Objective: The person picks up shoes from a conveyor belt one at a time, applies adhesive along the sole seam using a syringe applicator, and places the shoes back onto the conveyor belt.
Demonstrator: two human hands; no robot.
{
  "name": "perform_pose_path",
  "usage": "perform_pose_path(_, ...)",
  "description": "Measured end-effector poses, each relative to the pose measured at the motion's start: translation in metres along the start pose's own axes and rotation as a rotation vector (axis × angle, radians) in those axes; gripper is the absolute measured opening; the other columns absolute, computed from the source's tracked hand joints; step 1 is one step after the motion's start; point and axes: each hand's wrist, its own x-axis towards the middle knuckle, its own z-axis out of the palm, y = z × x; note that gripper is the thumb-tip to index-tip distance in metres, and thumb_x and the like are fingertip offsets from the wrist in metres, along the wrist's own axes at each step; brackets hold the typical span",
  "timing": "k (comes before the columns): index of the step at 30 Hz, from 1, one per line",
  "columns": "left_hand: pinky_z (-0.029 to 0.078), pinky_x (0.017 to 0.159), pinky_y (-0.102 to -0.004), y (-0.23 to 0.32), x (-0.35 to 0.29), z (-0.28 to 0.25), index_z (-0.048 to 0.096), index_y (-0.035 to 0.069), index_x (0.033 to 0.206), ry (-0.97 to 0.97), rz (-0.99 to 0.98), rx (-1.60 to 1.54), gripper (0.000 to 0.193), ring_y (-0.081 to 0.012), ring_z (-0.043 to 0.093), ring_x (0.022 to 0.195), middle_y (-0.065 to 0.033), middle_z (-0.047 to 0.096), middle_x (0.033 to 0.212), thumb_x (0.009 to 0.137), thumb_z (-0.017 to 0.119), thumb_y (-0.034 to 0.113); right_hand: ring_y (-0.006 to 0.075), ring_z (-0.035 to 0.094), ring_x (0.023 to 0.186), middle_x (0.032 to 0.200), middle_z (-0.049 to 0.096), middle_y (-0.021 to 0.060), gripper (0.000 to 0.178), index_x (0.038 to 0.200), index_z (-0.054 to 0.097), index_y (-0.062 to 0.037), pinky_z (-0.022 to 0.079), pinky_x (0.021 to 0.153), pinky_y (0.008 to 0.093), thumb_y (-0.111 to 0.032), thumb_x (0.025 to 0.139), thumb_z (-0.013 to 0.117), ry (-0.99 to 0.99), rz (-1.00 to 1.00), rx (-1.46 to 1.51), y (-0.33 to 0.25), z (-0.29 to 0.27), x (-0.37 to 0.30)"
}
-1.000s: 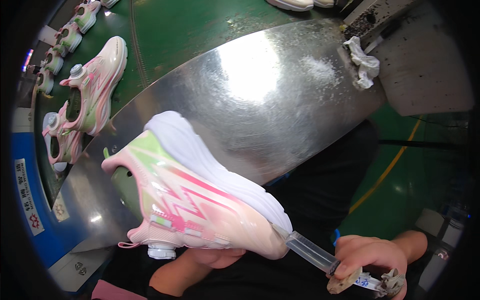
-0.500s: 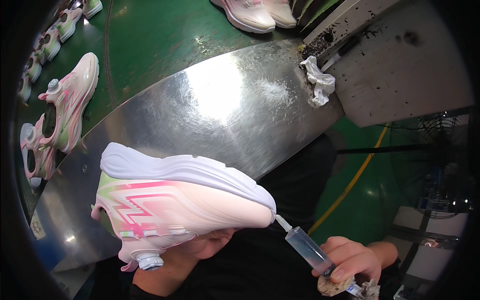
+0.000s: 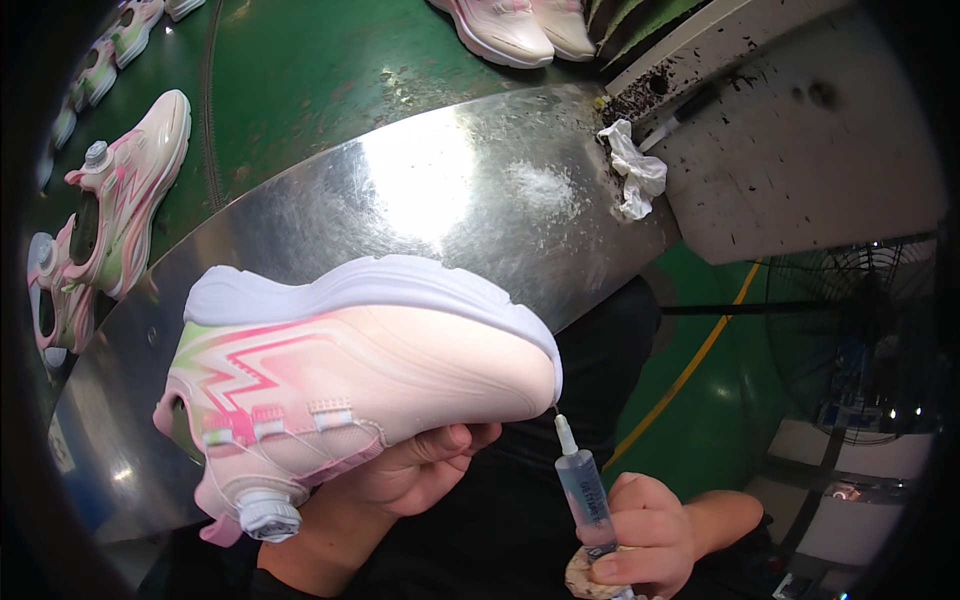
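Observation:
A pale pink sneaker (image 3: 400,370) with a white sole lies on its side in the air, sole toward the far side and toe to the right. My left hand (image 3: 430,470) holds it from underneath, fingers closed on the upper and partly hidden by it. A white dial and laces face the near left. In my right hand (image 3: 645,535) is a clear syringe (image 3: 583,495) with see-through liquid, gripped near its plunger end. Its white nozzle points up, the thin tip at the toe where sole and upper meet. Something tan and crumpled surrounds the plunger end.
Below the shoe is a shiny metal plate (image 3: 300,225) with white residue. Crumpled white tissue (image 3: 635,170) lies by a stained metal panel (image 3: 800,150). On the green belt (image 3: 290,70) stand similar sneakers (image 3: 135,190) at left and a pair (image 3: 505,30) at the far side.
The sneaker has rolled and shifted a little left, showing more of its upper. My right hand has moved left, and the syringe is more upright, its tip still at the toe.

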Motion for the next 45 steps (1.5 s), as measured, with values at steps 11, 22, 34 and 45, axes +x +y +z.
perform_pose_path(11,0.052,0.091,-0.0312,0.002,-0.006,0.017,0.057,0.006,0.117,-0.059,-0.002,-0.005,0.03,-0.0199,0.059,0.108,-0.0093,0.06,0.115,0.088,0.059,0.001,0.0189,0.046,0.074,0.096,0.054,0.0075,0.033,0.109,0.055,-0.0129,0.034,0.056,0.03,-0.025,0.08,0.065,0.045,-0.094,-0.296,0.02,0.029,-0.019)
perform_pose_path(22,0.051,0.091,-0.0293,0.002,-0.008,0.016,0.052,0.008,0.124,-0.011,-0.067,0.027,0.035,-0.0172,0.056,0.112,-0.0076,0.058,0.119,0.09,0.058,0.005,0.0204,0.047,0.067,0.093,0.055,0.009,0.046,0.11,0.053,-0.0085,0.033,0.054,0.032,-0.038,0.078,0.067,0.057,-0.135,-0.35,0.021,0.03,-0.013)
perform_pose_path(34,0.048,0.092,-0.0381,0.009,-0.032,0.009,0.06,0.005,0.112,-0.012,-0.093,0.008,0.029,-0.023,0.057,0.11,-0.011,0.063,0.11,0.084,0.063,0.001,0.0227,0.048,0.074,0.094,0.056,0.0077,0.048,0.114,0.048,-0.0157,0.038,0.064,0.0374,-0.038,0.077,0.068,0.379,-0.253,-0.426,0.04,0.029,-0.021)
perform_pose_path(45,0.045,0.096,-0.0383,0.056,-0.14,0.028,0.032,-0.007,0.134,0.563,0.19,0.642,0.088,-0.0263,0.056,0.111,-0.0175,0.054,0.122,0.057,0.075,-0.001,0.0282,0.047,0.088,0.1,0.051,0.0138,0.082,0.118,0.046,0.0,0.036,0.081,0.0398,-0.05,0.061,0.077,0.258,-0.081,-0.586,0.147,-0.005,0.062)
